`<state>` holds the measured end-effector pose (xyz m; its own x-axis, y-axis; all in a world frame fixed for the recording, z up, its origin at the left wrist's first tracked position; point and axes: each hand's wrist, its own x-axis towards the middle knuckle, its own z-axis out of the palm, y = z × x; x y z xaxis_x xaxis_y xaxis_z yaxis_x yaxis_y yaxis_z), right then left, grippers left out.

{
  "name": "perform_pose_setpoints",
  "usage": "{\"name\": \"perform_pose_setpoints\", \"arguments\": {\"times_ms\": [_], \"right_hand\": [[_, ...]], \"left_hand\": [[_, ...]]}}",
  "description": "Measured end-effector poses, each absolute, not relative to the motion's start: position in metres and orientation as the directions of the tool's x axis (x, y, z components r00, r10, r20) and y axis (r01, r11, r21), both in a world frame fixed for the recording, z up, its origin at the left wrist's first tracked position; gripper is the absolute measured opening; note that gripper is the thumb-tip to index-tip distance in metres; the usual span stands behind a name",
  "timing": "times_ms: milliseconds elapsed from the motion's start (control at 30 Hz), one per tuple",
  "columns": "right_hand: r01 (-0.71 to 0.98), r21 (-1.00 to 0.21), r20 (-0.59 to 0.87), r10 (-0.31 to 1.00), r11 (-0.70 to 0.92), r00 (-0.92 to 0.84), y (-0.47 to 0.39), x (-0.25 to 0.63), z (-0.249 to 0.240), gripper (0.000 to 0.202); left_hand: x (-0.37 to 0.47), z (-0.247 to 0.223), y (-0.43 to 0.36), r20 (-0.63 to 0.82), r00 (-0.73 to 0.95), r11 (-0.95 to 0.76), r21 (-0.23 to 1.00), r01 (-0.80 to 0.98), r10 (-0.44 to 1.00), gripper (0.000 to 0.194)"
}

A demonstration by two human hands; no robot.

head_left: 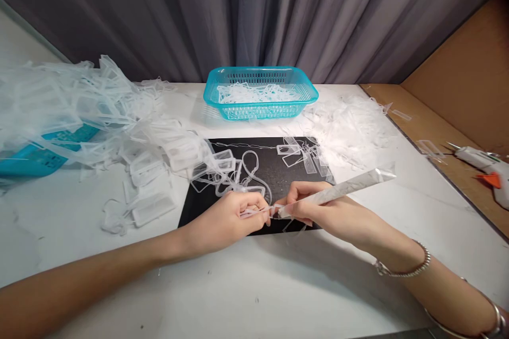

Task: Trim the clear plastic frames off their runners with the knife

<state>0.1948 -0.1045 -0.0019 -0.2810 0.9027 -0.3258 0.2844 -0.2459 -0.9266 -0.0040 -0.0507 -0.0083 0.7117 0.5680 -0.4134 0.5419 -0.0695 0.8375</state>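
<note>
My left hand (234, 217) pinches a small clear plastic piece (258, 211) over the front edge of a black mat (274, 167). My right hand (318, 212) grips a long tape-wrapped knife-like tool (345, 187) like a pen, its tip touching that piece. Both hands meet at the mat's front middle. Loose clear rectangular frames (296, 151) lie on the mat behind the hands.
A turquoise basket (306, 92) holding white plastic scraps stands at the back centre. A big heap of clear plastic frames (79, 111) covers the left, over a turquoise container (27, 161). Trimmings (350, 127) lie at right. A glue gun (483, 161) rests on the brown board at far right.
</note>
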Motion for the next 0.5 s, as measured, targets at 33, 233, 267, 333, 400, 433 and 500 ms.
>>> {"name": "perform_pose_setpoints", "arguments": {"times_ms": [33,233,267,333,400,433,500], "right_hand": [[0.308,-0.920,-0.334,0.899,-0.245,-0.282,-0.1045,0.1948,-0.0009,0.020],[0.388,-0.905,-0.307,0.898,-0.173,-0.314,-0.1071,0.1917,-0.0008,0.018],[0.390,-0.909,-0.288,0.900,-0.148,-0.329,-0.1080,0.1911,-0.0013,0.017],[0.420,-0.903,-0.256,0.901,-0.094,-0.349,-0.1100,0.1904,-0.0015,0.013],[0.473,-0.880,-0.234,0.904,-0.041,-0.359,-0.1115,0.1900,-0.0008,0.011],[0.491,-0.871,-0.222,0.904,-0.016,-0.365,-0.1120,0.1899,-0.0002,0.011],[0.504,-0.863,-0.197,0.901,0.028,-0.387,-0.1125,0.1899,0.0010,0.011]], "left_hand": [[-0.0035,-0.0072,-0.0507,-0.418,0.709,-0.068,0.835,0.547,0.569,0.022],[-0.0010,-0.0037,-0.0514,-0.440,0.693,-0.036,0.830,0.556,0.571,0.020],[-0.0011,-0.0039,-0.0513,-0.440,0.693,-0.030,0.833,0.553,0.571,0.020],[-0.0014,-0.0047,-0.0508,-0.438,0.693,-0.023,0.836,0.548,0.573,0.019],[-0.0017,-0.0057,-0.0498,-0.436,0.693,-0.016,0.840,0.542,0.574,0.019],[-0.0019,-0.0062,-0.0491,-0.436,0.693,-0.010,0.843,0.538,0.574,0.018],[-0.0019,-0.0068,-0.0476,-0.433,0.696,0.006,0.851,0.524,0.573,0.017]]}}
